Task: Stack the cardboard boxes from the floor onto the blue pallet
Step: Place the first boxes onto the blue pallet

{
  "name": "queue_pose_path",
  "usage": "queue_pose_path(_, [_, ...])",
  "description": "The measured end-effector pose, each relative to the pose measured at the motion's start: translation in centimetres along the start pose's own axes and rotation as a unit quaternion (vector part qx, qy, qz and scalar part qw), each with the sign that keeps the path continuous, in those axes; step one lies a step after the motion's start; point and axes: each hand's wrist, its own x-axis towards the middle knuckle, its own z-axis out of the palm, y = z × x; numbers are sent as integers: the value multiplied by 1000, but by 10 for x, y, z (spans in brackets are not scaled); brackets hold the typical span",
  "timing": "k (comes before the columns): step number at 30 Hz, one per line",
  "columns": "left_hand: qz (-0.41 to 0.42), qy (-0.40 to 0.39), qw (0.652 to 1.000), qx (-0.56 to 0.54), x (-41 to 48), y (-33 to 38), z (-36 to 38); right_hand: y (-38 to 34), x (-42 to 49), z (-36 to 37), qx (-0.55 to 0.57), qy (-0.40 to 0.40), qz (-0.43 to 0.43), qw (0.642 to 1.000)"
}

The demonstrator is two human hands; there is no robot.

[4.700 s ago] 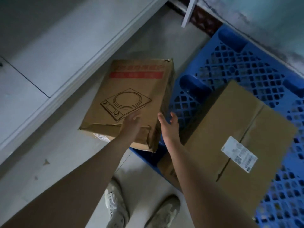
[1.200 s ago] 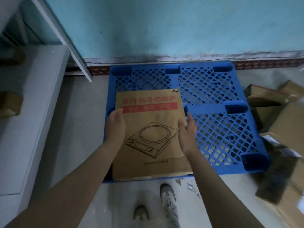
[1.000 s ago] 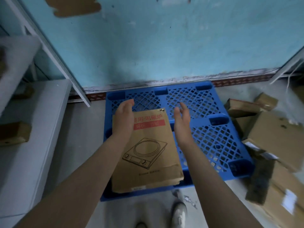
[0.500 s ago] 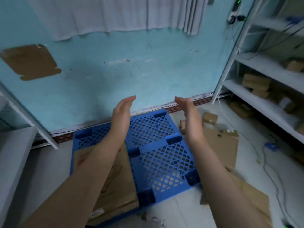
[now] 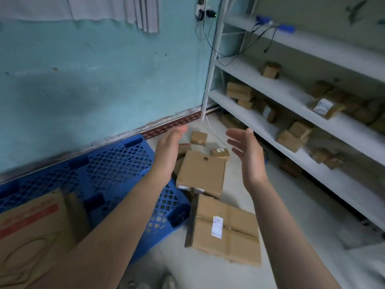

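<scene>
above the floor boxes (image 5: 201, 174) my left hand (image 5: 168, 149) and right hand (image 5: 246, 149) hang apart, fingers loose and holding nothing. one printed box (image 5: 35, 230) lies on the blue pallet (image 5: 116, 163).

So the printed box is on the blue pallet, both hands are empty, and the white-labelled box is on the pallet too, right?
Not quite. The head view shows the white-labelled box lying on the floor beside the blue pallet, not on it. The printed box is on the pallet, and left hand and right hand are empty.
</scene>
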Motion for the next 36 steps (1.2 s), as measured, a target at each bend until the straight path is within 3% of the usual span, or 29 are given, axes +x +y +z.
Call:
queue_pose_path(4, [1,-46,999,9,45,-22,49,27,46,-35,-4,32,6,999])
queue_pose_path(14, [-112,-96,988,43,139,-131,174,144,142,-119,34,89,93,991])
queue_pose_path(22, [-131,-161,974,93,191,-242,281,289,160,-179,82,144,206,964])
queue_pose_path(31, [-255,-257,906,218,239,-498,343,535,110,-182,131,332,333,873])
queue_pose_path(36, [-267,-327,858,294,230,-628,343,649,72,-151,146,437,365,809])
